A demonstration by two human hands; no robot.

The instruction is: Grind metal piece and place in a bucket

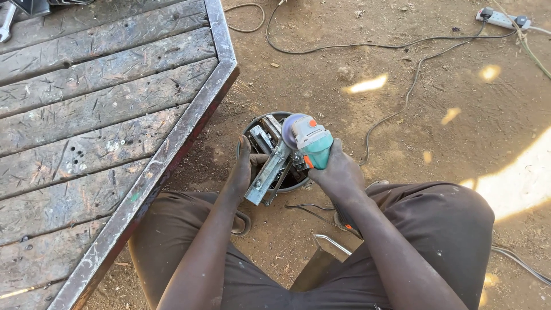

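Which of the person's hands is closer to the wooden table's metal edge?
Left. The left hand holds the metal bracket at the round bucket, nearer the table's metal edge. The right hand grips the teal grinder farther off.

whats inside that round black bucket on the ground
Metal pieces fill the bucket: grey brackets at the back, a long steel channel leaning out, steadied by the left hand. The grinder in the right hand covers the rest.

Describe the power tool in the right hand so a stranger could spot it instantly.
Start at the plank table, then drop to the round metal bucket on the dirt by its corner. Above it, the right hand grips an angle grinder, the only teal-bodied thing with orange accents.
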